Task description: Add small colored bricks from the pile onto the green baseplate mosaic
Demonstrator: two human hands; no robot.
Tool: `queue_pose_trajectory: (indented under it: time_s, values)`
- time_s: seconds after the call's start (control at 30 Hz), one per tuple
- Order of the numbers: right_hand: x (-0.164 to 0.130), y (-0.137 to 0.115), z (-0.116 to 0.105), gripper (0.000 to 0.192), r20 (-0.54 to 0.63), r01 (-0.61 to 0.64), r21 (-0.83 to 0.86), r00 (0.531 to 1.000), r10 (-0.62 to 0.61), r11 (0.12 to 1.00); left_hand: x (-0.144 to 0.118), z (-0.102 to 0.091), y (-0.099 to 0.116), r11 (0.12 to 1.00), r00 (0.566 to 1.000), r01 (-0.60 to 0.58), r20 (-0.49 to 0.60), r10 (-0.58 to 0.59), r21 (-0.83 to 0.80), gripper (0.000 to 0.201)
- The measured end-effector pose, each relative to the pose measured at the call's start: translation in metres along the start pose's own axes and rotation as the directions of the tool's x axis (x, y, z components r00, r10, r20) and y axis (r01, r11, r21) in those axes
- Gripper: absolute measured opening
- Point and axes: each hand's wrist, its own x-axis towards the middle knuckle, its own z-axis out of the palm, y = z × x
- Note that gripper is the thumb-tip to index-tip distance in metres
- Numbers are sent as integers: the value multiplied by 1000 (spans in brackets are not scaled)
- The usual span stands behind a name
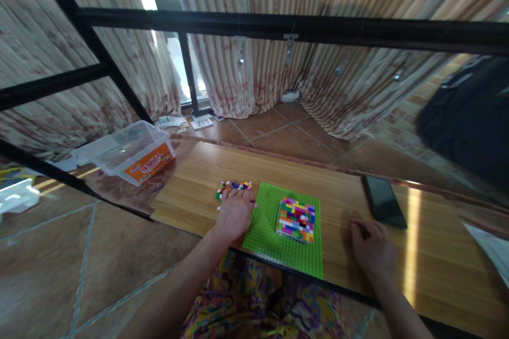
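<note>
A green baseplate (270, 222) lies on the wooden table (334, 185) in front of me. On it sits a square block of many-coloured small bricks (296, 219). My left hand (234, 213) rests palm down just left of the plate, its fingers over a small pile of loose coloured bricks (234, 186). Whether it grips any brick is hidden. My right hand (371, 246) lies on the table to the right of the plate, fingers curled, with nothing visible in it.
A black phone (384, 201) lies face up beyond my right hand. A clear plastic box with an orange label (131, 152) stands at the table's far left. A black metal frame (278, 26) crosses overhead. White paper (493, 246) shows at the right edge.
</note>
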Motion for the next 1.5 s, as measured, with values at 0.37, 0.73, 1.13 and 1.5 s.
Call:
queue_pose_trajectory:
  time_s: [0.37,0.73,1.13,1.5]
  values:
    - [0,-2,-2,29,-1,-4,13,1000,4,1000,-2,-1,-30,975,977,166,-110,-182,-147,14]
    - [0,1,1,30,-11,5,7,1000,-5,1000,3,3,-23,999,997,33,-68,-33,-4,21]
    - [0,0,1,30,-20,10,27,1000,-9,1000,15,-2,-23,998,996,59,-61,-61,-39,25]
    - [1,0,3,34,-31,5,36,1000,-3,999,24,11,-19,999,998,31,-48,-31,10,21]
